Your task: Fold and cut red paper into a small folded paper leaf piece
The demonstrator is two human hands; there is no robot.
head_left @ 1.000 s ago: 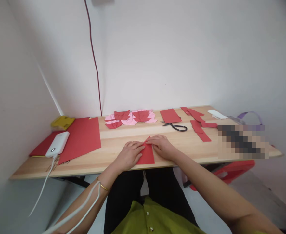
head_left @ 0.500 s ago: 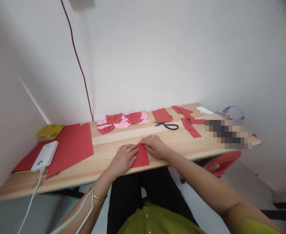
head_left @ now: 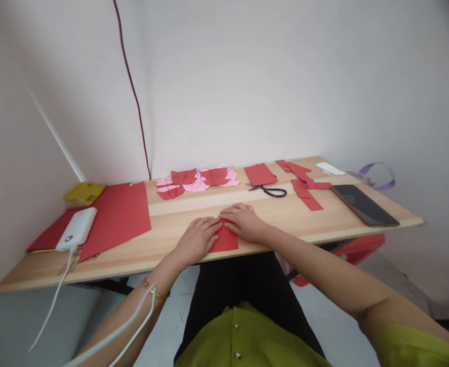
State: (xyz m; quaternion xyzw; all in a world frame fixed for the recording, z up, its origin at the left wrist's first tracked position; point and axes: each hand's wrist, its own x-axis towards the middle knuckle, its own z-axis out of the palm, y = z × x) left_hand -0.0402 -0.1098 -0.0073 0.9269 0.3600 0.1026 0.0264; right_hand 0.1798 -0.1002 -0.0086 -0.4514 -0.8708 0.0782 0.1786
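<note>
2 hands [head_left: 198, 239] on red paper [head_left: 227, 240], handwriting [head_left: 64, 266] illegible

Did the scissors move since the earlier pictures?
No. The scissors lie in the same spot on the table, by the red paper piece.

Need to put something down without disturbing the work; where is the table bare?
The table is bare between the big red sheet and left hand, between the right hand, scraps and phone, and between cutouts and hands. Crowded: the back, with cutouts, scissors and scraps; the left end, with power bank and yellow packet.
</note>
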